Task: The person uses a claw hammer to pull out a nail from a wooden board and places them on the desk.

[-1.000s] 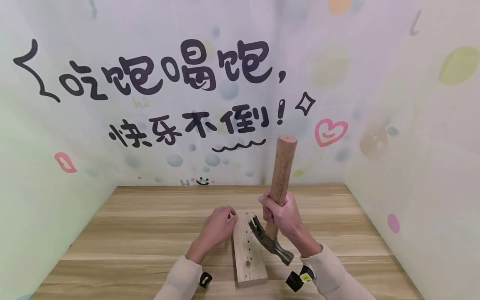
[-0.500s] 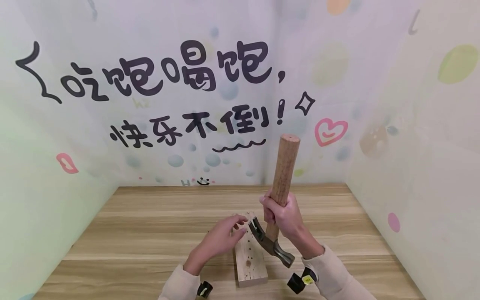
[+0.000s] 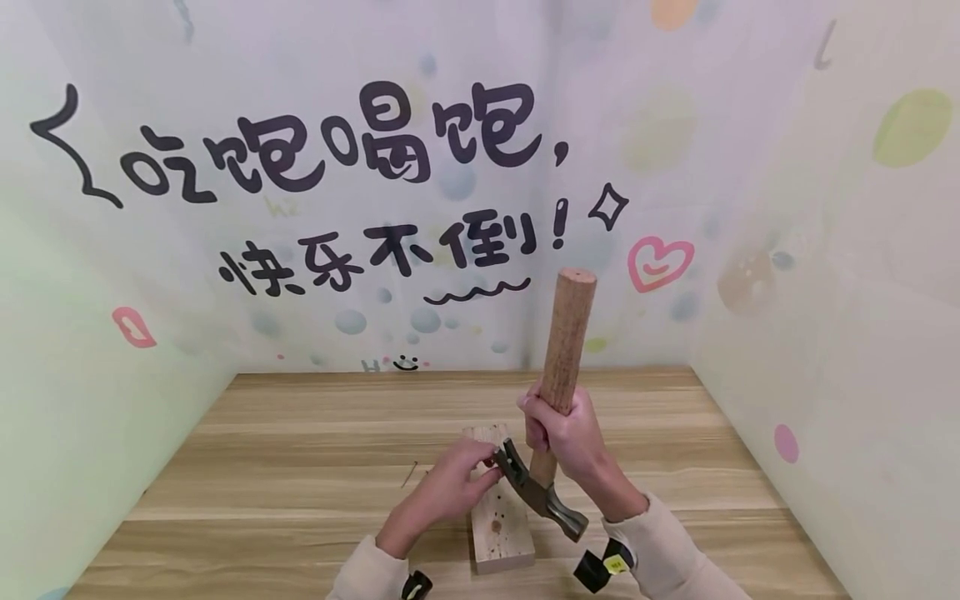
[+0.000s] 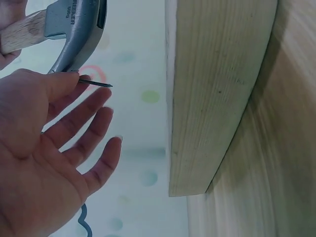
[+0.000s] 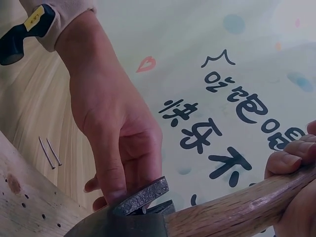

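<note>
My right hand grips the wooden handle of a claw hammer near its head. The handle end points up, and the steel head hangs low with its claw toward my left hand. In the left wrist view, thumb and index finger pinch a thin dark nail right at the claw, its point sticking out toward the wooden block. The other fingers are spread loosely. Below both hands the pale wooden block lies lengthwise on the table, with a row of small dark holes and a knot in its top.
Two loose nails lie on the wood-grain table to the left of the block. A printed cloth wall with black lettering rises behind the table. Pale side walls stand left and right. Both wrists carry black camera straps.
My left hand has moved right, from the block's left edge over its top to the hammer's claw. A nail on the table has come into sight behind it. The right hand and hammer stay nearly still.
</note>
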Action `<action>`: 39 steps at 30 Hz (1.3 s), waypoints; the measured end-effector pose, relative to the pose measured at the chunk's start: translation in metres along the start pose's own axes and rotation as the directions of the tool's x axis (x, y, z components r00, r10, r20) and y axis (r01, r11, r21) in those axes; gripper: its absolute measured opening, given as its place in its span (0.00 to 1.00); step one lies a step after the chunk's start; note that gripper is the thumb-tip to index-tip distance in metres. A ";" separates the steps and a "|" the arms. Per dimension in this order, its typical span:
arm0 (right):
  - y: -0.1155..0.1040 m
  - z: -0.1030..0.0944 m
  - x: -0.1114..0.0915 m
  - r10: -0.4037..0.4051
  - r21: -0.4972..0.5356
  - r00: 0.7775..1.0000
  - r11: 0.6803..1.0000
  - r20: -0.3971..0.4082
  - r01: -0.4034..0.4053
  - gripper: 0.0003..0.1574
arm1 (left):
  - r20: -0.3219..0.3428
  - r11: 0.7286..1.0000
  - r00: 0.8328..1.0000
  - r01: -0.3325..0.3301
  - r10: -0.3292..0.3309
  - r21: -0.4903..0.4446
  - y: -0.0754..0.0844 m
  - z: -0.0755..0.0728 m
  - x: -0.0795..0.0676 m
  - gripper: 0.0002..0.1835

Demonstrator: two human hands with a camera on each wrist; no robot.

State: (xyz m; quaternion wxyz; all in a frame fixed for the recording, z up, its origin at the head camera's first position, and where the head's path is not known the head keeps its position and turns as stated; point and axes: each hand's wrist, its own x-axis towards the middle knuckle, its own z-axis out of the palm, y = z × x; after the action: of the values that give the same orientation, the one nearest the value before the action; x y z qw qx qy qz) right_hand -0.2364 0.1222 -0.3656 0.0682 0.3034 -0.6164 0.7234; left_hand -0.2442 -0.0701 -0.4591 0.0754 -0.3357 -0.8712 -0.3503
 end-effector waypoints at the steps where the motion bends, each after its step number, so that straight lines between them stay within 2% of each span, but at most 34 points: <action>1: 0.000 0.000 0.000 0.003 0.000 1.000 1.000 0.001 -0.003 0.13 | 0.006 1.000 1.000 0.008 -0.008 -0.014 0.000 0.000 0.000 0.03; 4: 0.001 0.001 0.000 0.010 0.006 1.000 1.000 0.002 -0.010 0.13 | 0.015 0.999 1.000 0.022 -0.022 -0.045 0.000 0.001 0.000 0.04; 7: 0.001 0.001 -0.001 0.020 0.011 1.000 1.000 -0.005 -0.019 0.13 | 0.003 0.999 1.000 0.012 -0.012 -0.036 -0.001 0.003 0.001 0.04; 16: 0.001 0.001 -0.001 0.029 0.029 0.999 0.999 -0.014 -0.029 0.14 | -0.038 0.999 0.999 -0.019 0.020 0.043 -0.004 0.006 0.001 0.04; 23: 0.003 0.001 -0.003 0.077 0.072 0.996 0.995 -0.033 -0.075 0.14 | -0.095 0.991 0.993 -0.054 0.066 0.120 -0.005 0.008 -0.001 0.04; 30: 0.009 0.005 -0.006 0.144 0.087 0.988 0.986 -0.057 -0.139 0.13 | -0.202 0.987 0.978 -0.024 0.056 0.156 -0.007 0.005 -0.004 0.04; 39: 0.019 0.009 -0.009 0.161 0.064 0.985 0.985 -0.059 -0.157 0.13 | -0.209 0.986 0.978 0.027 0.009 0.165 -0.014 -0.005 -0.009 0.03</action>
State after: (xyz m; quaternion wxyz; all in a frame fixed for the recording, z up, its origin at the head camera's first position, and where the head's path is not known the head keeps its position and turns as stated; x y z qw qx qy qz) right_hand -0.2349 0.1123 -0.3860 0.0209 0.2318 -0.6144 0.7539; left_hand -0.2472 -0.0857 -0.4664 0.1928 -0.2856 -0.8861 -0.3099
